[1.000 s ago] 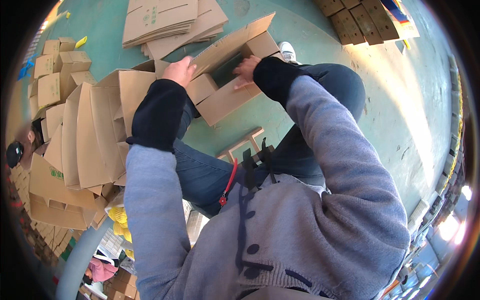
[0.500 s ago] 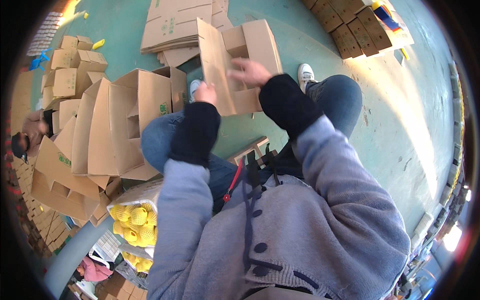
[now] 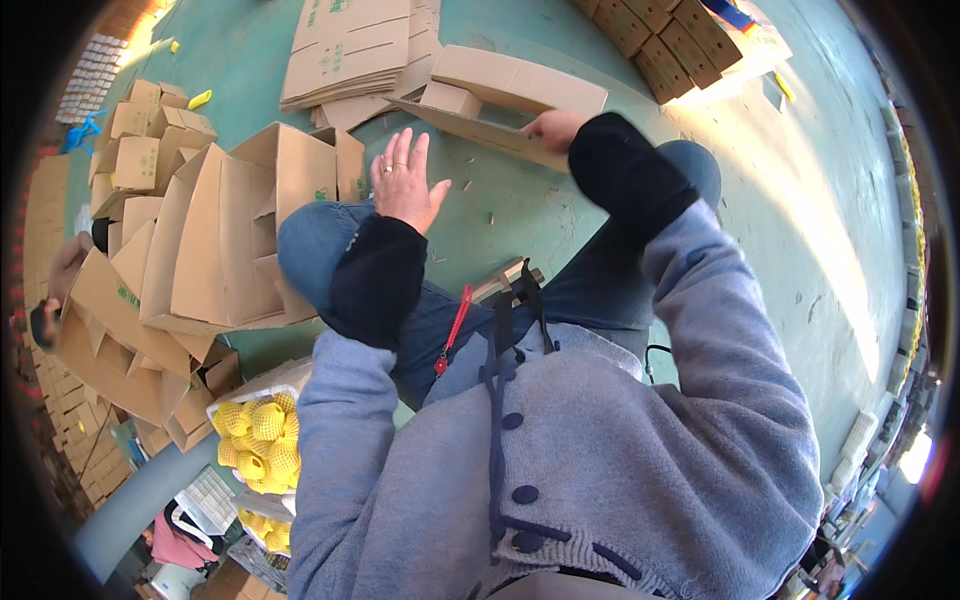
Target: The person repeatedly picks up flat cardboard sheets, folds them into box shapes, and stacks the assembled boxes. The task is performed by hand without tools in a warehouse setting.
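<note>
My right hand is closed on the near panel of an open brown cardboard box, towards its right end. The box is tilted on the floor ahead of me, and a small inner flap shows at its left end. My left hand is open above my left knee, fingers spread, a ring on one finger. It holds nothing and is apart from the box. Close to its left stand several opened cardboard boxes, packed against each other.
A stack of flat cardboard sheets lies beyond the box. More cartons stand at far right. By my left side is a crate of yellow net-wrapped items. A small wooden stool shows between my legs. Another person is at far left.
The box has turned from upright to lying crosswise, shifting farther away and to the right, with my right hand moving right. My left hand has come away from its panel and spread its fingers.
</note>
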A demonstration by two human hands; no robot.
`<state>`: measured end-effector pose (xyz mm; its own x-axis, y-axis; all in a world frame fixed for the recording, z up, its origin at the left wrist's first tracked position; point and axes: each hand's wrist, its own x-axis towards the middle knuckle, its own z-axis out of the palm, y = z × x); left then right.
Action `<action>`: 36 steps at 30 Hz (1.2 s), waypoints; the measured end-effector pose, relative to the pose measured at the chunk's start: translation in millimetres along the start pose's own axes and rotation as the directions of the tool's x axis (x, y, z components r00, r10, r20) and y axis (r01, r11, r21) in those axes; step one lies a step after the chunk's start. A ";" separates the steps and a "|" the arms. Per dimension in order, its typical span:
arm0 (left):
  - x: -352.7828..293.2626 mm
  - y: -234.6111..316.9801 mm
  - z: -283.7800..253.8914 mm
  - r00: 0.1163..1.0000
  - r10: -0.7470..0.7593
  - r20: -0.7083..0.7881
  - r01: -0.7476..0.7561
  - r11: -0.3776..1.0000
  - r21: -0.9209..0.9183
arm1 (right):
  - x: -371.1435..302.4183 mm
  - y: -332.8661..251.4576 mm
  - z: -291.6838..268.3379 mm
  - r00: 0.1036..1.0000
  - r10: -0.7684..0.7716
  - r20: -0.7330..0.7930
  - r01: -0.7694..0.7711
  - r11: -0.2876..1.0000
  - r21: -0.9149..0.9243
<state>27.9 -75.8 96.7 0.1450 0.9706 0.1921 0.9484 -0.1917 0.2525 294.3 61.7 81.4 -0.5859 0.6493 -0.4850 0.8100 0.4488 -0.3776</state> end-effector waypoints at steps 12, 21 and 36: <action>14.5 19.0 30.6 0.978 0.202 0.060 -0.207 0.974 0.097 | -22.8 80.3 -13.2 0.913 0.021 0.407 -0.150 0.946 0.288; 4.7 22.5 63.9 0.942 0.181 0.283 -0.179 0.983 -0.032 | -14.3 62.4 21.7 0.861 0.159 0.483 -0.248 0.961 0.126; 72.7 -25.4 152.0 0.685 0.169 0.708 -0.037 0.979 -0.198 | -16.5 -18.5 125.3 0.929 0.115 -0.352 -0.237 0.914 -0.328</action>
<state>57.3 21.8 -39.9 0.4597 0.7359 -0.4972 0.8676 -0.2527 0.4282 285.5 -34.3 -2.4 -0.4419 0.8705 -0.2166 0.8884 0.4581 0.0287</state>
